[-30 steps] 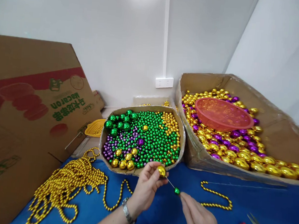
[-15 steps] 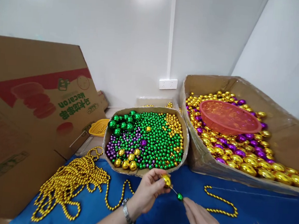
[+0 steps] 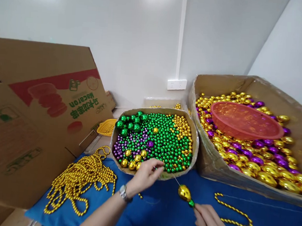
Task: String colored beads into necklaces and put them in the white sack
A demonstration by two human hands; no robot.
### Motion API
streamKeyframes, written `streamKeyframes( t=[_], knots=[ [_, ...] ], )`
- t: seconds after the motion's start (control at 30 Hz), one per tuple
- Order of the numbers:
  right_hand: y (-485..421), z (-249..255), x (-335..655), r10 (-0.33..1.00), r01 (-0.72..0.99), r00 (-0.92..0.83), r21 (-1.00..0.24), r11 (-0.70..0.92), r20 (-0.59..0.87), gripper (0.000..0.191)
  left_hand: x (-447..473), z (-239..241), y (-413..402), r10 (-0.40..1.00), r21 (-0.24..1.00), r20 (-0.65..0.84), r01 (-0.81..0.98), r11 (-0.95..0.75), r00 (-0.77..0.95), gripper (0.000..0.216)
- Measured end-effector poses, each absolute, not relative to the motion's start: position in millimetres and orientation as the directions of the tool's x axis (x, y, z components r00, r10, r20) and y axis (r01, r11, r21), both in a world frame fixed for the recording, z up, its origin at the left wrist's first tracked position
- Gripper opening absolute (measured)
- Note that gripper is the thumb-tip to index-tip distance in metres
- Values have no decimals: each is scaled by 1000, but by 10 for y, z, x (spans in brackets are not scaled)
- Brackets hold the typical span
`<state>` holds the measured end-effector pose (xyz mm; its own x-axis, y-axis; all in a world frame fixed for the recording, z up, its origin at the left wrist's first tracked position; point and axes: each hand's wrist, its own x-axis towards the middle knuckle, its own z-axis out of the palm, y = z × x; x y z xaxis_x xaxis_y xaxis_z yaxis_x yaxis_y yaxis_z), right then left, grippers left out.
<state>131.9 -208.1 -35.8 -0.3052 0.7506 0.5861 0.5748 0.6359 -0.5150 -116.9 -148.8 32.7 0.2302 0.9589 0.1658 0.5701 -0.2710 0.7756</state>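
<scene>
My right hand [image 3: 214, 223] is closed at the lower right, its fingertips pinching a beaded thread just behind a small green bead [image 3: 191, 203]. Against that bead sits a large shiny gold bead [image 3: 184, 192], and a thin straight end of the thread [image 3: 176, 179] sticks out beyond it toward the box. My left hand [image 3: 147, 173], with a metal watch on the wrist, is at the near rim of the cardboard box of beads [image 3: 193, 158]. Its thumb and fingers are drawn together over small green beads [image 3: 161, 141]; whatever lies between the fingertips is too small to make out.
A heap of gold bead strands [image 3: 83, 177] lies left on the blue cloth [image 3: 156, 211]. A large carton [image 3: 35, 124] stands at left. At right, a big box [image 3: 209, 166] holds gold and purple beads and a red basket [image 3: 247, 120]. A short gold strand [image 3: 236, 220] lies right.
My left hand has let go of the large gold bead and moved up to the bead box. The gold bead has slid down against the green one. The view has shifted left.
</scene>
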Motion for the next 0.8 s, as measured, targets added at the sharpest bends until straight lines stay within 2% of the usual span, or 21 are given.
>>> streamKeyframes(
  t=[0.07,0.13,0.33,0.43,0.5,0.8],
  knots=[
    [-2082,-342,1324,746,579,-298,-508,637,596,25,-1358,369,-1283,948,454,126,833,-317,292,22],
    [-2089,-338,1318,739,587,-289,-498,639,608,25,-1522,376,-1113,951,269,56,912,-308,305,21],
    [-2089,-311,1287,719,604,-294,-460,650,630,25,-1724,309,-966,970,111,-8,964,-240,243,20],
    [-2075,-293,1268,715,598,-290,-463,654,636,25,-1652,263,-995,974,40,-48,975,-220,222,14],
    [-2071,-301,1255,721,590,-289,-476,652,630,25,-1574,233,-1005,976,1,-63,978,-207,207,17],
    [-2103,-334,1239,721,606,-281,-466,645,633,27,-1483,153,-969,979,-76,-92,979,-191,184,25]
  ],
)
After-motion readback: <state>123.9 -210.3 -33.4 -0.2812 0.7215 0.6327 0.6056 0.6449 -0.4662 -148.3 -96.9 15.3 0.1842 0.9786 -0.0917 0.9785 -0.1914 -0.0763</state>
